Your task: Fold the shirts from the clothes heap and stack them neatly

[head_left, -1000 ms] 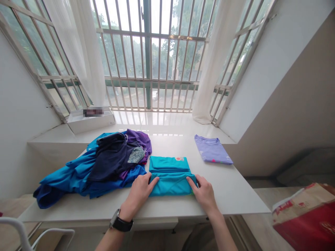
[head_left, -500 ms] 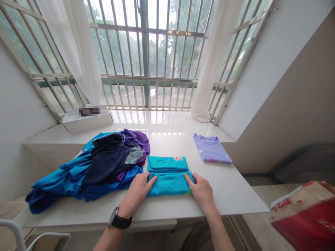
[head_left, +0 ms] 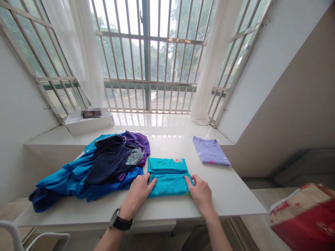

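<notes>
Head camera: at the far left, below the left end of your white worktop (head_left: 225,200), you have a white tubular frame (head_left: 12,232). A heap of clothes (head_left: 78,174), blue, navy and purple, stretches from near the front left corner towards the back edge. Behind it, on the window sill (head_left: 154,122), sits a white box (head_left: 90,126), its contents blurred out.

Your left hand (head_left: 138,190), with a black-strapped watch (head_left: 117,221) at the wrist, is clamped on the left end of the turquoise garment (head_left: 169,186), thumb on top of the cloth. That garment lies folded near the middle of the front edge, just beside the heap, in two bands; the far one carries a pale patch with a red mark. Your right hand (head_left: 201,190) is pinched on the opposite end in the same way, thumb uppermost.

Further right, a folded lavender shirt (head_left: 211,151) lies flat by the right edge, towards the back. Beyond the front right corner, lower than the worktop, you have a red and tan bag (head_left: 306,216).
</notes>
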Tool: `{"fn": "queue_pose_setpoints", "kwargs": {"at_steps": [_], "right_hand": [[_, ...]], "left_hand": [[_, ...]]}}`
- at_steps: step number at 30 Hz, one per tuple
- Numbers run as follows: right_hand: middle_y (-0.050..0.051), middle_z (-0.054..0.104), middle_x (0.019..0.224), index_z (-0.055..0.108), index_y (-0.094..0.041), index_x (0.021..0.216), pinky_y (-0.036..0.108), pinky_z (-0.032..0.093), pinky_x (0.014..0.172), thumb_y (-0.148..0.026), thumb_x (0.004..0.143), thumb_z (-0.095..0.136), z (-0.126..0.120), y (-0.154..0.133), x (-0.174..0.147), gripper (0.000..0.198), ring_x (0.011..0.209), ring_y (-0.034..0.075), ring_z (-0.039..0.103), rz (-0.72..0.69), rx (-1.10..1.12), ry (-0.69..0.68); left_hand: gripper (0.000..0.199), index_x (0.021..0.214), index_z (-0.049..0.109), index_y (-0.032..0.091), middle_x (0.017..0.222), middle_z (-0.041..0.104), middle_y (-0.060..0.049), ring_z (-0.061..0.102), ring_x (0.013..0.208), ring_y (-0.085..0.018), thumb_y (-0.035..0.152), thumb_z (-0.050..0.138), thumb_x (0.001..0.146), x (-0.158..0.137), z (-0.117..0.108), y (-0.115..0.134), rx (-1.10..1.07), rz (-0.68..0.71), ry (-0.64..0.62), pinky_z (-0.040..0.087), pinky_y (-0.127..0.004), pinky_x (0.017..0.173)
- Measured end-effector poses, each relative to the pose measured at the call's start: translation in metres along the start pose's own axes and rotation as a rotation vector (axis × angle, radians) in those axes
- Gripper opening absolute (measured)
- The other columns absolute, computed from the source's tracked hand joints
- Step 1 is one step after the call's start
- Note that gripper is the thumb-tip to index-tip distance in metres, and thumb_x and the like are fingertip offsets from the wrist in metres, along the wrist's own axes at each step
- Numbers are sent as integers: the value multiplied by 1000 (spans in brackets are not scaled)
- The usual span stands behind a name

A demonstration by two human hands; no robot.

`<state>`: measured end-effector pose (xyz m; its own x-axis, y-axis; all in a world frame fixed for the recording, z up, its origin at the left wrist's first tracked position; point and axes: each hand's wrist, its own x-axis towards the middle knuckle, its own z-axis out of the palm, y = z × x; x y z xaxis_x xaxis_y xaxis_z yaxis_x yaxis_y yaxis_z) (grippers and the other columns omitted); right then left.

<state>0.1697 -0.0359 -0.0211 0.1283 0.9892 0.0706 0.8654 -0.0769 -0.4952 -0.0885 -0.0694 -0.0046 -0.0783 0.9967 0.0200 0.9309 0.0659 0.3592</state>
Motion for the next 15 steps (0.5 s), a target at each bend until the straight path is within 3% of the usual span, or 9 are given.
{"fn": "queue_pose_setpoints", "kwargs": {"at_steps": [2, 4, 7, 11, 15], "right_hand": [[0, 63, 67, 58, -25, 80, 25, 28, 56, -52, 93, 49, -1, 0, 1, 31, 68, 19, 62, 14, 5, -15], [0, 64, 69, 58, -26, 83, 25, 29, 57, -51, 93, 49, -1, 0, 2, 29, 70, 19, 63, 24, 6, -32], [0, 66, 72, 58, -26, 85, 26, 29, 58, -52, 92, 50, -2, -1, 4, 29, 73, 20, 64, 40, 3, -59], [1, 70, 75, 60, -25, 88, 26, 31, 59, -52, 92, 51, -5, -2, 6, 28, 77, 22, 66, 61, -1, -85], [4, 71, 73, 61, -23, 83, 26, 34, 60, -47, 92, 51, -8, 4, 4, 28, 73, 21, 67, 43, 11, -133]], "left_hand": [[24, 87, 61, 18, 74, 65, -4, 63, 67, -20, 40, 55, 96, -2, -2, 3, 44, 4, 54, 32, -28, 55], [16, 105, 62, 19, 94, 68, -7, 65, 80, -22, 29, 57, 93, -5, -4, 9, 86, 60, 199, 41, -28, 62], [28, 113, 61, 21, 115, 64, -9, 62, 98, -25, 12, 55, 87, -14, 1, 28, 98, 254, 376, 48, -35, 81], [30, 122, 60, 24, 126, 62, -9, 57, 110, -27, 21, 56, 91, -36, 23, 58, 29, 476, 311, 47, -41, 93], [47, 139, 50, 24, 138, 58, -8, 52, 122, -30, 42, 54, 96, -52, 42, 65, 49, 498, 283, 41, -47, 102]]}}
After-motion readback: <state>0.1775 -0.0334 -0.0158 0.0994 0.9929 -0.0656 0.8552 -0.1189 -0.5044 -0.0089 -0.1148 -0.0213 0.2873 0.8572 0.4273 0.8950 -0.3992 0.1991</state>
